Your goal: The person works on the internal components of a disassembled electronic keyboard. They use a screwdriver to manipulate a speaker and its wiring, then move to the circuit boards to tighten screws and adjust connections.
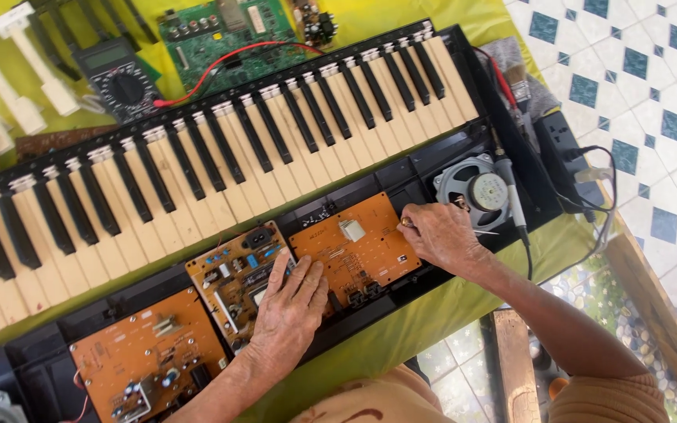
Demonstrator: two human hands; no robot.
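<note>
An opened electronic keyboard lies across a worktop draped in yellow-green cloth, its black-and-cream keys toward the far side and its bared electronics toward the person. Taking the middle orange circuit board as the landmark: the left hand lies flat at its near-left corner, fingers stretched out and holding nothing, pressing partly on this board and partly on the neighbouring orange power board to its left. The right hand sits at the landmark board's right edge, its fingers drawn together in a pinch around something small and metallic, perhaps a screw or a tool tip; it is too small to tell which. Just right of that hand is a round grey speaker set in the black case, and a soldering iron with a dark cable lies across the speaker's edge. Farther left of the landmark board, a third orange board sits in the case. Beyond the keys lie a green circuit board and a multimeter with a red lead. Judging from this, the step in hand is fixing or freeing the middle board at its right edge while the left hand steadies it. The next move would call for a steady pinch and firm downward pressure, so the board does not shift.
</note>
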